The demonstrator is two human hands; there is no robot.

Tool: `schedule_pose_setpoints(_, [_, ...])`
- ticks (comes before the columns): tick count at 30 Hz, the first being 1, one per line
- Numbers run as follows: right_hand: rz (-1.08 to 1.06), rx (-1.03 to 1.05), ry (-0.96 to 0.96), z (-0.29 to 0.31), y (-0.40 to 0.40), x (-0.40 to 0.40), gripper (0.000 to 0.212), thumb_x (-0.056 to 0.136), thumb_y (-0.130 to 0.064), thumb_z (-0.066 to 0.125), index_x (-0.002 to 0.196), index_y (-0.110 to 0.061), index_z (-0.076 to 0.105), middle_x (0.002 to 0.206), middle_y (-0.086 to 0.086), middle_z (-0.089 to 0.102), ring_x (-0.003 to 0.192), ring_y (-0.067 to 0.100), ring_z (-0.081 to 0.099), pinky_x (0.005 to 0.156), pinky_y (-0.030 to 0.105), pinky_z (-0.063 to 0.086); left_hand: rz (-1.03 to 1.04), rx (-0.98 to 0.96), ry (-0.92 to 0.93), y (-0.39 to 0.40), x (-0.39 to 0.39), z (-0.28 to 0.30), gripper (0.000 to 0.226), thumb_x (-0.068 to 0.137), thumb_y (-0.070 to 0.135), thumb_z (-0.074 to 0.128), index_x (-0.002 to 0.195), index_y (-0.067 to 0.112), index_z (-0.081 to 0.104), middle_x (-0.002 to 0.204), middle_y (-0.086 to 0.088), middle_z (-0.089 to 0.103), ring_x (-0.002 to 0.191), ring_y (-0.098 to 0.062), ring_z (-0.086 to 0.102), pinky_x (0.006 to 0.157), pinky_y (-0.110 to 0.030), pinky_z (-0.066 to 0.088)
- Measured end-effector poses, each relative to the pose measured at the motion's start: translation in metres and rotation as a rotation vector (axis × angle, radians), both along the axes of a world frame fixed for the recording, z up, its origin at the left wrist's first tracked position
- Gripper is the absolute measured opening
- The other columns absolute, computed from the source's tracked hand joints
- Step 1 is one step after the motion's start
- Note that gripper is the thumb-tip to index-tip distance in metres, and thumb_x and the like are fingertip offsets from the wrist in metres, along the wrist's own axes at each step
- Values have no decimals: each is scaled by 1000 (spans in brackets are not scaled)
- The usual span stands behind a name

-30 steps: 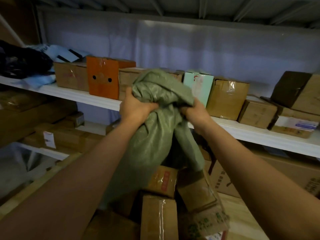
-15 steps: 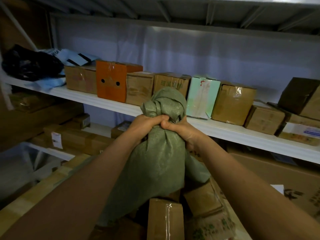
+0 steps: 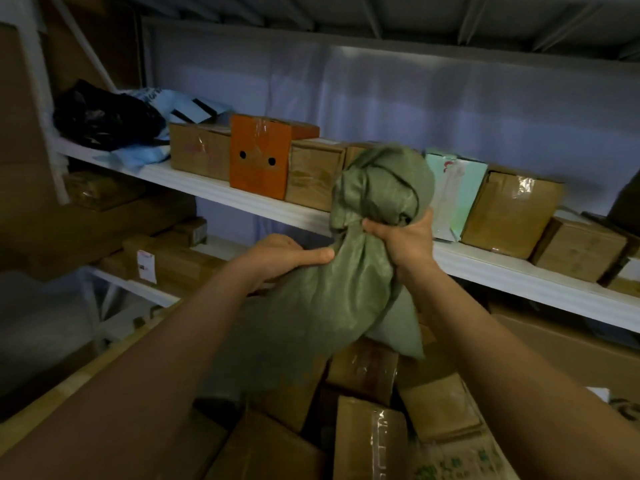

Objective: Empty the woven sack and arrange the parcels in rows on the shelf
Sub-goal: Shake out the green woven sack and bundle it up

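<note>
I hold the green woven sack (image 3: 332, 306) in front of the white shelf (image 3: 221, 194). My right hand (image 3: 405, 242) grips its bunched neck, with the crumpled top bulging above the fist. My left hand (image 3: 280, 254) clutches the cloth lower on the left side. The sack hangs limp and looks flat. A row of parcels stands on the shelf: a brown box (image 3: 199, 150), an orange box (image 3: 263, 154) with two holes, a brown box (image 3: 313, 173), a pale green box (image 3: 453, 192) and a taped brown box (image 3: 509, 209). Several loose cardboard parcels (image 3: 367, 438) lie piled below the sack.
A black bag (image 3: 104, 117) and light blue mailers (image 3: 180, 105) fill the shelf's left end. More brown boxes (image 3: 581, 247) sit at its right end. A lower shelf (image 3: 138, 289) carries long cartons. A wooden surface edge (image 3: 69, 382) runs at lower left.
My hands have separated: the right hand shifted right and kept the sack's neck, while the left slid down onto the sack's side. The view has moved closer to the shelf.
</note>
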State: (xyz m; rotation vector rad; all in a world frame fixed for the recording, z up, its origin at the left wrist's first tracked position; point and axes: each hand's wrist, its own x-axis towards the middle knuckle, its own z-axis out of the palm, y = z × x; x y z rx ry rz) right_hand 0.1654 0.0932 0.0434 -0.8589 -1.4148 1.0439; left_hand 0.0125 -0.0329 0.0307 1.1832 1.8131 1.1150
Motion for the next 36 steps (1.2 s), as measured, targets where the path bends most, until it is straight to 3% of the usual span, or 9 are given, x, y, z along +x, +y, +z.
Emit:
schedule_pose_setpoints(4, [-39,125,153,18,-13,-26,78,59,-6,88,120,-11,40,106,-2,58,99,16,58,95,35,49,11,-228,-34,-13,-5,1,108,51,84,49,125,5,51,102,-15,67,84,-28,66,74,-35,53])
schedule_pose_setpoints(8, [77,73,245,17,-28,-62,85,48,-17,90,118,-17,43,106,-6,64,100,18,64,96,43,51,-84,-190,-688,-11,-10,-9,129,38,92,34,148,25,23,139,-28,45,100,-48,63,69,-51,57])
schedule_pose_setpoints(12, [232,-105,216,-1,-44,-86,94,42,-26,90,125,-15,45,116,2,65,103,20,65,91,46,54,57,30,-1094,-7,-14,-11,112,62,93,23,142,16,38,144,-24,40,128,-48,40,90,-67,39])
schedule_pose_setpoints(16, [402,-384,152,-7,-58,-95,82,49,-28,89,122,-10,57,115,11,69,100,29,68,87,51,55,75,238,-1290,-14,-23,-4,87,75,82,31,119,13,59,128,-23,55,114,-42,51,90,-61,39])
schedule_pose_setpoints(19, [533,-584,97,-7,-66,-94,47,77,-25,76,119,-7,61,115,17,68,104,35,66,86,50,54,59,333,-1241,-16,-27,-1,57,89,56,43,106,8,66,105,-22,70,94,-36,62,76,-49,49])
schedule_pose_setpoints(22, [502,-536,21,-2,-61,-93,59,71,-33,80,121,-8,61,114,14,69,102,31,67,89,47,54,12,337,-1174,-15,-36,0,44,93,42,45,97,5,68,82,-19,74,89,-33,64,74,-47,50])
schedule_pose_setpoints(26, [457,-477,-136,2,-58,-87,88,49,-58,83,122,-15,60,116,9,69,101,27,66,93,44,52,30,386,-1146,-6,-49,-4,43,91,39,49,109,6,68,102,-18,72,100,-32,65,83,-44,53])
schedule_pose_setpoints(30, [668,-612,21,-4,-58,-82,41,83,-49,61,107,-16,65,95,11,73,92,30,66,79,43,52,22,377,-1090,3,-48,-4,44,89,43,49,109,9,69,102,-15,72,100,-31,65,89,-43,52])
schedule_pose_setpoints(36, [721,-595,181,-15,-47,-93,44,82,-35,66,120,-11,62,116,18,68,106,34,64,94,50,49,76,310,-1066,10,-42,0,56,86,53,48,115,9,67,115,-19,67,109,-35,62,93,-45,50])
